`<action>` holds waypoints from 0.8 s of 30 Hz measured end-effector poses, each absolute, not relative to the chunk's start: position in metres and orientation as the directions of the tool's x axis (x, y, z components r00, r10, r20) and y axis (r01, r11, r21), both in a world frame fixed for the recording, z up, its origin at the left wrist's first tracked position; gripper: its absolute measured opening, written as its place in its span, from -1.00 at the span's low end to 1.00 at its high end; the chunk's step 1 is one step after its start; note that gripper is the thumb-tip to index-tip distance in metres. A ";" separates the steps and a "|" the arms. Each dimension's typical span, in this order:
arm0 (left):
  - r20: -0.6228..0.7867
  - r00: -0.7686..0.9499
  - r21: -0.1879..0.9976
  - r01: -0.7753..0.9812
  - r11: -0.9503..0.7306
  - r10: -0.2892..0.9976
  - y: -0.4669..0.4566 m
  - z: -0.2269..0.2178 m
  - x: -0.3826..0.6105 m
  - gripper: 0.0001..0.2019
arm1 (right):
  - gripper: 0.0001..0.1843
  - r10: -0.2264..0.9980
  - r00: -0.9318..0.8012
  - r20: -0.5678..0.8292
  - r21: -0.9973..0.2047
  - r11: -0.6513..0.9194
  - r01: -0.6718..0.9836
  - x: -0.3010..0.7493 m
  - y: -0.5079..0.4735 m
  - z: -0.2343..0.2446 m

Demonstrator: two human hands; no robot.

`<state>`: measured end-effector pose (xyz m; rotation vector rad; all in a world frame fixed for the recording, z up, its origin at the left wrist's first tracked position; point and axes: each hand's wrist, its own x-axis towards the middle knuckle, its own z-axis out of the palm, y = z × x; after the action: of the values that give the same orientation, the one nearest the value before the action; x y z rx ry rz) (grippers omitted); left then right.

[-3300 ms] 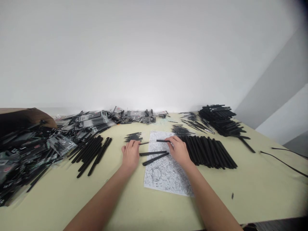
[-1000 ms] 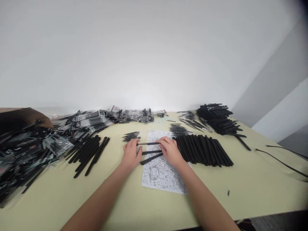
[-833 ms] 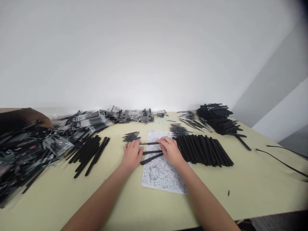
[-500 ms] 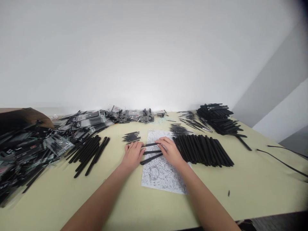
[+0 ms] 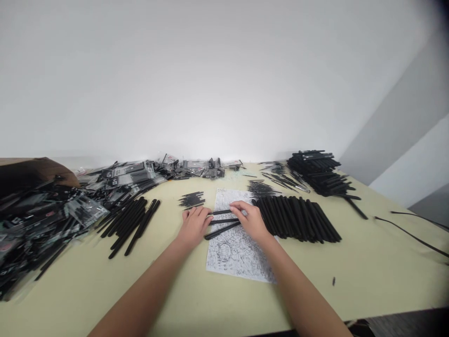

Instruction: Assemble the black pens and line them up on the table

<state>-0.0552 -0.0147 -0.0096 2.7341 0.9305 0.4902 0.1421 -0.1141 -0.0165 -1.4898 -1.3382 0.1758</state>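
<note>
A slim black pen lies level between my two hands above a scribbled sheet of paper. My left hand is closed on its left end, fingers bent over it. At the other end, the thumb and forefinger of my right hand pinch the pen; the tip there is partly hidden. Two more black pens, an upper one and a lower one, rest on the paper just below, their right ends under my right hand. Thin black refills lie beyond my left hand.
Black pens lie in a row right of the paper, with a taller pile behind. More refills sit at the back. On the left are loose pens, plastic packets and a cardboard box. Cables lie far right.
My right hand has shifted slightly right along the pen, and its fingers have straightened a little. My left hand stays at the left end.
</note>
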 end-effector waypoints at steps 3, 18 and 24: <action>0.244 0.745 0.302 0.551 -0.778 0.621 -0.015 -0.010 -0.055 -0.80 | -0.80 0.789 0.369 0.491 -0.778 0.207 0.593 0.142 -0.114 -0.016; 0.310 0.710 0.347 0.535 -0.770 0.633 -0.012 -0.017 -0.054 -0.77 | -0.80 0.774 0.265 0.575 -0.678 0.269 0.684 0.130 -0.115 -0.013; 0.341 0.705 0.353 0.518 -0.779 0.622 -0.011 -0.018 -0.055 -0.71 | -0.82 0.745 0.267 0.611 -0.658 0.291 0.695 0.134 -0.117 -0.009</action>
<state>-0.0552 -0.0106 -0.0176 2.6821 0.9114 0.6601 0.1338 -0.1168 -0.0095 -1.4214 -1.4446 0.0571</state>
